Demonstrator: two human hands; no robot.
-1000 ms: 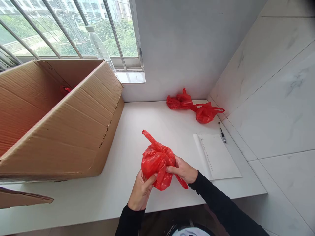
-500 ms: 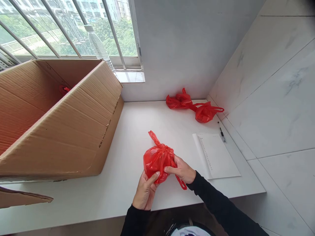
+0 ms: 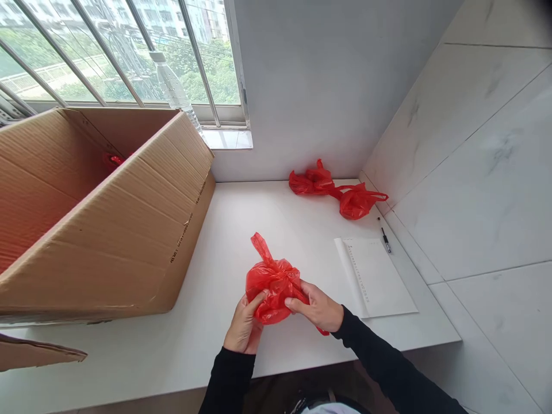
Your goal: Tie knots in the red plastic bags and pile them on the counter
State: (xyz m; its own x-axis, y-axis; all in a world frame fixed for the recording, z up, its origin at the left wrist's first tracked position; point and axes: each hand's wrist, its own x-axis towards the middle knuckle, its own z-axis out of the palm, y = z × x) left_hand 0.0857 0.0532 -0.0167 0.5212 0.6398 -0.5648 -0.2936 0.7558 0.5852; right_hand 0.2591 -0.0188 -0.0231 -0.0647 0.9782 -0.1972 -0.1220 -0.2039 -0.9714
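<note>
A knotted red plastic bag (image 3: 272, 287) is held between my two hands over the front part of the white table (image 3: 207, 270). My left hand (image 3: 245, 322) grips its lower left side, thumb on top and fingers underneath. On the right side, my right hand (image 3: 317, 307) pinches the bag with its thumb in front. One tied end of the bag points up and away, and a loop hangs below my right hand. What the bag contains is hidden. Two more red plastic bags, one at the back (image 3: 311, 181) and one nearer the corner (image 3: 357, 202), lie against the wall.
A large open cardboard box (image 3: 129, 230) stands on the left, with something red (image 3: 114, 160) inside. Its loose flap (image 3: 38, 352) juts out in front. A notebook (image 3: 382, 279) and a pen (image 3: 386, 238) lie at right. A clear bottle (image 3: 175, 86) stands by the barred window.
Both hands have shifted slightly left with the red bag. My left thumb has moved higher onto the bag. The camera view has tilted a little.
</note>
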